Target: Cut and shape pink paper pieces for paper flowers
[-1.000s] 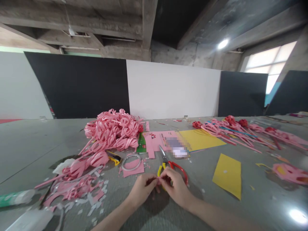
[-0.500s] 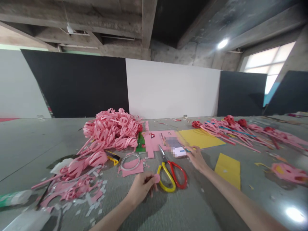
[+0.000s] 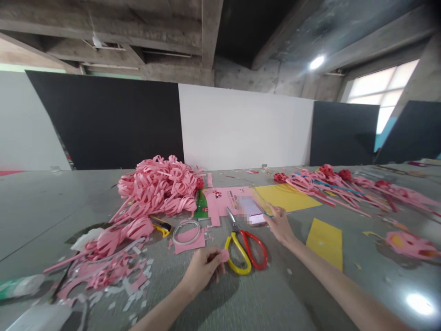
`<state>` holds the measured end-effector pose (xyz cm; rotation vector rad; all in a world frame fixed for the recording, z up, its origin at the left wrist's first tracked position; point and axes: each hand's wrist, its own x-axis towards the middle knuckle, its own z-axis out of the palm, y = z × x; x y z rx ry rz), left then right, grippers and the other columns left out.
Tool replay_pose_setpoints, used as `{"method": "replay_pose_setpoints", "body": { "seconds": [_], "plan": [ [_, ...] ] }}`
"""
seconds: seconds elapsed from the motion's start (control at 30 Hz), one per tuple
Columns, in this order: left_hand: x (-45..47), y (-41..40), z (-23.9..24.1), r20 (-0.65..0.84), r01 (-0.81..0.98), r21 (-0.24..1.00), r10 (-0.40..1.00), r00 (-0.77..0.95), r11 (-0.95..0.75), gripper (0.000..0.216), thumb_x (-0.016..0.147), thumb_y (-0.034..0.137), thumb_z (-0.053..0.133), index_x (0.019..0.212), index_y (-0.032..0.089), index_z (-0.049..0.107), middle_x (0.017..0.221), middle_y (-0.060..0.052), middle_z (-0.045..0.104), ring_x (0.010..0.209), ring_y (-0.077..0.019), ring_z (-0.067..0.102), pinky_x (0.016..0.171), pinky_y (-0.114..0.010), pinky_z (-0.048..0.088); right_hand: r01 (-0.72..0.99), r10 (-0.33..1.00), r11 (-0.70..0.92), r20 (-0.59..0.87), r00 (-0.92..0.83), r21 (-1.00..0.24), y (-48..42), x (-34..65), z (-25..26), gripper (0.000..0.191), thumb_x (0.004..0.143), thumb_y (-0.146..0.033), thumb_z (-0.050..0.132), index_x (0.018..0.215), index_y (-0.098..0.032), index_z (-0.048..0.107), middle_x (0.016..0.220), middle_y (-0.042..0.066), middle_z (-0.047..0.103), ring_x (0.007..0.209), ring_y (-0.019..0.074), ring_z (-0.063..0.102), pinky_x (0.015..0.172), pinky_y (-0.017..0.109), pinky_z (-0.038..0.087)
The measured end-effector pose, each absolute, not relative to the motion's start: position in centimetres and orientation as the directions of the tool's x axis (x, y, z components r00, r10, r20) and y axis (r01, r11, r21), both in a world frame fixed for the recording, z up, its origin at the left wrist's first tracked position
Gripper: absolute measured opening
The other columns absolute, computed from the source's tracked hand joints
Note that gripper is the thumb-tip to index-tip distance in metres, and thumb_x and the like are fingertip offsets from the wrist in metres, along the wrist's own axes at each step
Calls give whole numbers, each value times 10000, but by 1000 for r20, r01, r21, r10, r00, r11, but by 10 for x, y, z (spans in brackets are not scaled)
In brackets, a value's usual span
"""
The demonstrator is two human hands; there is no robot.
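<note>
Pinching a pink paper scrap point(image 3: 224, 255), our left hand point(image 3: 202, 270) sits beside the scissors point(image 3: 246, 249); our right hand point(image 3: 280, 225), unclenched, has its fingers at the phone point(image 3: 251, 208).

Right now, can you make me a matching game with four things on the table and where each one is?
Things: 1 scissors; 2 phone; 3 pink scrap; 4 tape ring.
Places: A pinched in the left hand; B on a pink paper piece; C by the right hand; D between both hands.
Pairs: 1-D; 2-C; 3-A; 4-B.
</note>
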<state>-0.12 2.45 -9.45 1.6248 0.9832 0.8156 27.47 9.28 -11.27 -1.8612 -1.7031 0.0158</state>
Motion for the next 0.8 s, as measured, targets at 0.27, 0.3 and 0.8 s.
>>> {"method": "replay_pose_setpoints", "body": {
  "seconds": [0.27, 0.3, 0.8],
  "plan": [
    [-1, 23, -91, 34, 214, 967, 905, 424, -137, 344, 749, 452, 451, 602, 144, 493, 484, 24, 534, 326, -59, 428, 346, -166, 308, 958, 958, -166, 191, 212, -233, 115, 227, -80, 899, 630, -582, 509, 1331, -145, 155, 1131, 193, 475, 1044, 330, 442, 819, 428, 329],
    [-2, 23, -91, 32, 211, 968, 906, 423, -132, 341, 750, 450, 452, 604, 145, 493, 482, 26, 533, 324, -58, 427, 344, -164, 305, 955, 959, -194, 163, 233, -224, 120, 222, -78, 929, 600, -559, 551, 1330, -141, 158, 1117, 197, 490, 1030, 337, 455, 808, 435, 335],
    [-3, 29, -97, 84, 132, 983, 946, 312, -130, 314, 740, 420, 467, 581, 150, 461, 487, 16, 538, 315, -59, 419, 329, -167, 286, 987, 930, -7, 361, 65, -159, 38, 197, -53, 869, 611, -419, 529, 1292, 2, 193, 983, 208, 547, 898, 317, 511, 792, 414, 365]
  ]
}}
